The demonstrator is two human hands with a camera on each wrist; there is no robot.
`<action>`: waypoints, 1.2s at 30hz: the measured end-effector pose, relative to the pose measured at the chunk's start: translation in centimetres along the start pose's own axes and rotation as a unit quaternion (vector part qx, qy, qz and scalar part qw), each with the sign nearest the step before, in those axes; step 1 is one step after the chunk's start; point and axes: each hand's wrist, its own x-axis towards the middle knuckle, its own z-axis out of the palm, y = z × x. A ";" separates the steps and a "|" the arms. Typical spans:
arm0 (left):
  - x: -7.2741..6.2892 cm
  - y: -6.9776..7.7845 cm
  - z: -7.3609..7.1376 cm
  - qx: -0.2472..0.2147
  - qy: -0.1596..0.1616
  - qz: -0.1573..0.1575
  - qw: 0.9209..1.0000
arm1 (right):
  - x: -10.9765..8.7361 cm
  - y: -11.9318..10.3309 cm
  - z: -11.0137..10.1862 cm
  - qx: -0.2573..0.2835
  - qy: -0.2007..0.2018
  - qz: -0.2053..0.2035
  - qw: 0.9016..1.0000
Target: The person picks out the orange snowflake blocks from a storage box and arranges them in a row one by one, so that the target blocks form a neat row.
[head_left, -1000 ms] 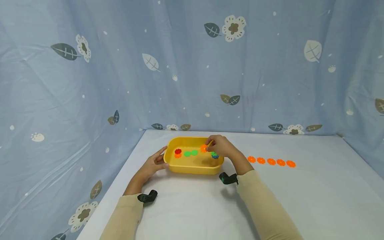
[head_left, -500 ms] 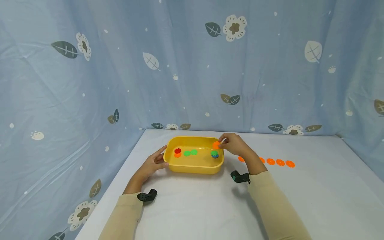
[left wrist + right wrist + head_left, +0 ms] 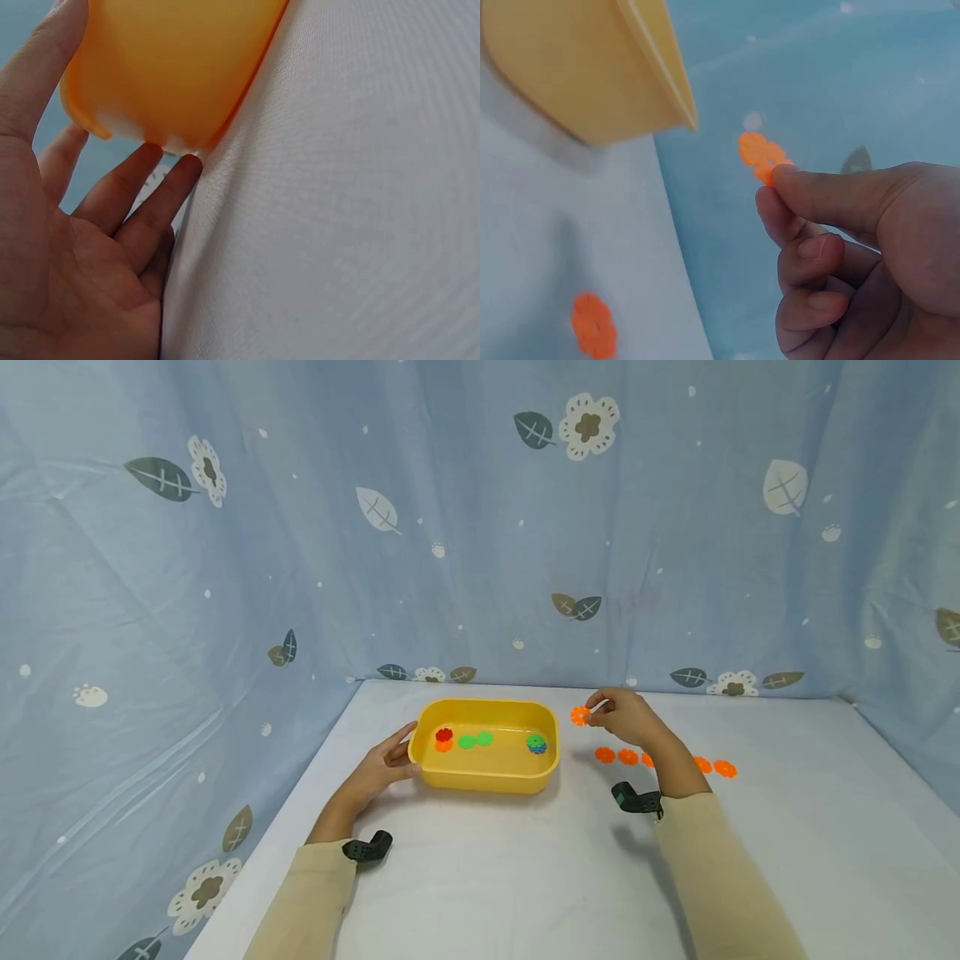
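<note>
My right hand [image 3: 632, 720] pinches an orange flower-shaped plastic disc [image 3: 580, 716] between thumb and fingertips, above the table to the right of a yellow tub [image 3: 480, 782]. In the right wrist view, the pinched disc [image 3: 763, 155] shows notched edges, and the other fingers curl in below it. My left hand [image 3: 377, 774] rests against the tub's left end, thumb near the front corner. The left wrist view shows its fingers [image 3: 124, 187] extended, tips at the tub wall [image 3: 172, 67]. Below the right hand, a row of orange discs [image 3: 605, 755] lies on the table, partly hidden by the forearm.
Inside the tub lie a red disc [image 3: 444, 735] overlapping an orange one [image 3: 444, 746], two light green discs [image 3: 476, 741], and a green disc [image 3: 536, 741] over a blue one [image 3: 537, 749]. A blue patterned curtain [image 3: 480, 527] hangs behind the white table [image 3: 480, 868].
My right hand has carried the orange disc from inside the tub over its right wall, out to the right above the row. My left hand has stayed at the tub.
</note>
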 end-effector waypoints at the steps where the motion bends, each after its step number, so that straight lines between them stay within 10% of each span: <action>1: 0.0 0.1 0.0 -0.002 -0.001 0.001 1.000 | -0.2 0.2 -0.3 -0.002 0.002 0.002 1.000; 36: 1.6 -3.4 -0.3 0.010 0.035 -0.008 0.999 | -4.7 8.5 -6.9 -0.025 0.048 0.045 0.997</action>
